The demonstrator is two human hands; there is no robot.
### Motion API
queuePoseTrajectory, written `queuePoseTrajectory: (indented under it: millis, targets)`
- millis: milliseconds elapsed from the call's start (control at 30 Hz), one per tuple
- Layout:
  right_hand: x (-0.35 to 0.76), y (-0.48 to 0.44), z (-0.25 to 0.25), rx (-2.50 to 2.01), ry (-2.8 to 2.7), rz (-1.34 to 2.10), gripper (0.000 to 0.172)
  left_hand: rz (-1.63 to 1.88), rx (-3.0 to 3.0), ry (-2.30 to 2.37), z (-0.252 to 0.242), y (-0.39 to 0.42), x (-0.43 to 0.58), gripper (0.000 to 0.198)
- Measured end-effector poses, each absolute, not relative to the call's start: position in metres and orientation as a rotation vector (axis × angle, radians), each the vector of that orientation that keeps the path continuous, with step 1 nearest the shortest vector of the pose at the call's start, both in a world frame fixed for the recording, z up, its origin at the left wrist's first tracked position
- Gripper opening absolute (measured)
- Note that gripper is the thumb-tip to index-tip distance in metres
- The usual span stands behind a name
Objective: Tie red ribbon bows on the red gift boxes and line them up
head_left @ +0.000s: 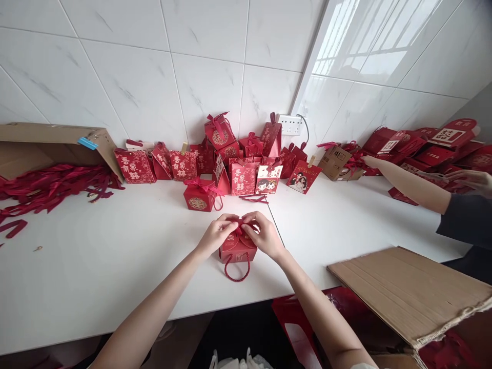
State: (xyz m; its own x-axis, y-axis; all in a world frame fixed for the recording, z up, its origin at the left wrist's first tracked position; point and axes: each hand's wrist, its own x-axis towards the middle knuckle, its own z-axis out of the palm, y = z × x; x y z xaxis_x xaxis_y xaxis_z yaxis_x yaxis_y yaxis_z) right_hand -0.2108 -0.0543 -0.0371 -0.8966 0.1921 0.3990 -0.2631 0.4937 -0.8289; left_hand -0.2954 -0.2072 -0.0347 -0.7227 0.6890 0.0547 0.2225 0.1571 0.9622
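A small red gift box [238, 251] with gold lettering stands on the white table in front of me. Its twisted red cord handle [237, 280] hangs down on the near side. My left hand [218, 233] and my right hand [262, 233] meet over the top of the box, each pinching a part of the red ribbon [240, 227] there. The fingers cover much of the ribbon, so its knot is partly hidden. Just behind, another red box [199, 196] with a ribbon bow and a round gold emblem sits on the table.
Finished-looking red boxes and bags [243, 178] line the wall. Loose red ribbons [57, 184] spill from a cardboard box [57, 134] at left. At right, a co-worker's arm [411, 187] reaches among more red boxes [453, 146]. An open carton [407, 292] stands at the table's right front edge.
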Motion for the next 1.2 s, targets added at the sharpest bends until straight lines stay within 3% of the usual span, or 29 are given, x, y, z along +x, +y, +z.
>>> queuePoseTrajectory:
  millis: [267,567,867,967,1067,1200]
  targets:
    - [-0.199,-0.058,-0.038,0.267,-2.364,0.522,0.012,1.587,0.830,1.952,-0.033,-0.209,-0.298,0.036]
    - [-0.195,-0.046,-0.034,0.355,-2.387,0.216,0.017,1.368,1.097,2.468,-0.020,-0.226,-0.292,0.032]
    - [-0.181,-0.036,-0.030,0.410,-2.391,-0.066,0.031,1.321,0.948,2.471,-0.021,-0.236,-0.271,0.034]
    - [-0.178,-0.038,-0.032,0.363,-2.406,0.018,0.028,1.371,1.024,2.551,-0.027,-0.236,-0.263,0.030]
    - [-0.175,-0.043,-0.033,0.159,-2.476,0.362,0.017,1.382,1.071,2.569,-0.032,-0.235,-0.259,0.027]
    - [-0.174,-0.055,-0.032,-0.181,-2.557,0.881,0.028,1.363,1.077,2.562,-0.035,-0.234,-0.262,0.033]
